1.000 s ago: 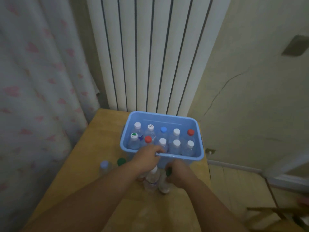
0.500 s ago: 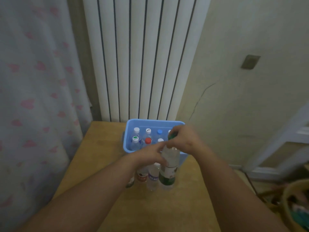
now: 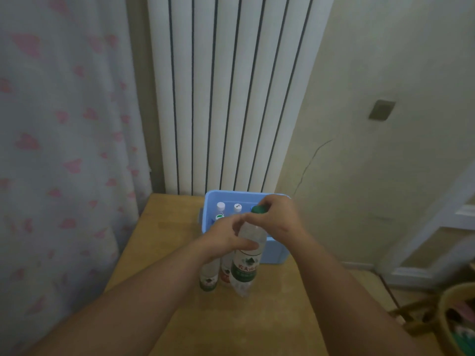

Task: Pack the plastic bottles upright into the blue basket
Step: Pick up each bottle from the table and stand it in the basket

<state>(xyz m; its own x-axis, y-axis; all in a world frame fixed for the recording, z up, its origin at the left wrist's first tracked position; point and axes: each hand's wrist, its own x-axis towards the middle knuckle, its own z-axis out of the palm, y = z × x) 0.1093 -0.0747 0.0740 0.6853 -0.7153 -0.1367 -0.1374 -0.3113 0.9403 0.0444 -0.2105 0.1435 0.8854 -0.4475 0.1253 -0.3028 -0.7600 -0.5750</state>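
Bottle is off the table, held near upright just in front of the basket. Our right hand pinches its neck under the green cap, likely to steer it; our left hand is closed round the shoulder, steadying the body so it goes in vertical. Basket sits at the table's far edge against the radiator with capped bottles standing inside; our hands hide most of it, so we can't tell which slot is free. Two more bottles wait upright on the table beside the held one.
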